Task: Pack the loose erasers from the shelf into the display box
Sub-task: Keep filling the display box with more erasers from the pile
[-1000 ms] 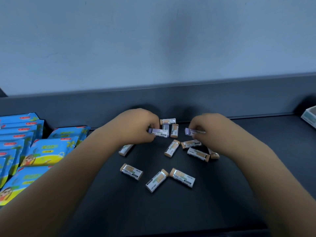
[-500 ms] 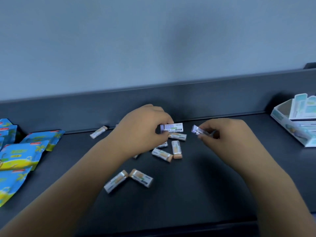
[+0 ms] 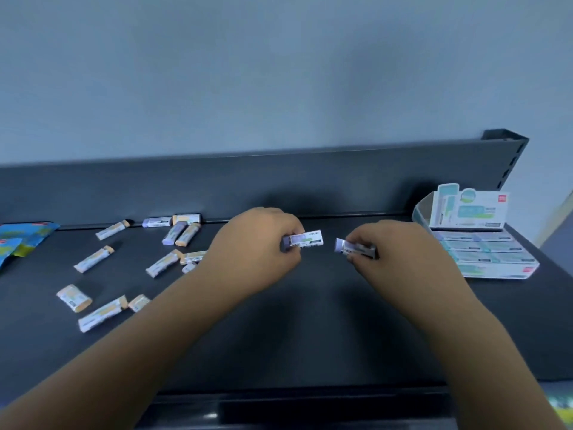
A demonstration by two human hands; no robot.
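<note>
Erasers (image 3: 94, 258) lie scattered across the left of the dark shelf (image 3: 310, 336), your left hand (image 3: 254, 252) pinches a purple-ended eraser (image 3: 305, 239) mid-shelf, your right hand (image 3: 400, 259) grips a second eraser (image 3: 353, 247) just beside it, and the display box (image 3: 496, 270) stands far right.

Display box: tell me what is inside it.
The display box holds rows of packed erasers lying flat, with a printed card standing at the back. Anything beneath that top layer is covered.
</note>
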